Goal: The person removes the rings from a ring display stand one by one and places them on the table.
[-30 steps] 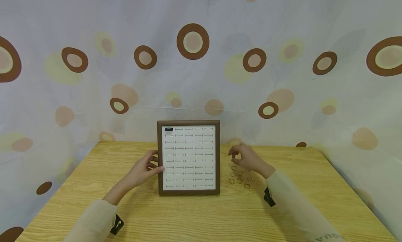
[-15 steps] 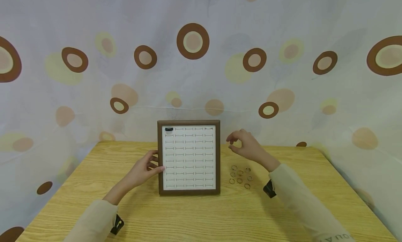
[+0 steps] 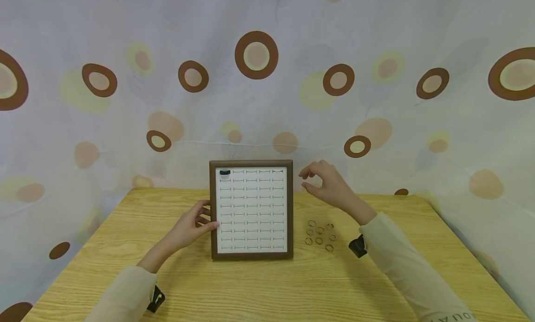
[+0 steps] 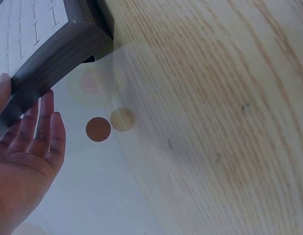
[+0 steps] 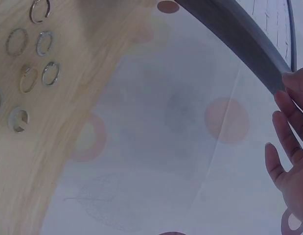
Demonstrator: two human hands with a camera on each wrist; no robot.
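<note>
A ring display board (image 3: 251,210) with a brown frame and rows of slots in its white face stands upright on the table. My left hand (image 3: 194,226) holds its left edge, thumb on the front and the other fingers behind. In the top left slot sits a small black band-like piece (image 3: 225,172). Just right of the frame, my right hand (image 3: 330,185) is raised with bent fingers, thumb and index tips a little apart. Whether something small is between those tips cannot be made out. Below it several rings (image 3: 319,240) lie on the table.
The wooden table (image 3: 251,289) reaches back to a patterned cloth (image 3: 267,103) hanging behind it. The rings, silver and gold toned, lie close together right of the board, seen nearer in the right wrist view as a silver ring (image 5: 51,73) and a gold ring (image 5: 29,78).
My right hand has risen from just above the rings to beside the frame's upper right, shifting slightly left at the end. My left hand and the board have stayed put.
</note>
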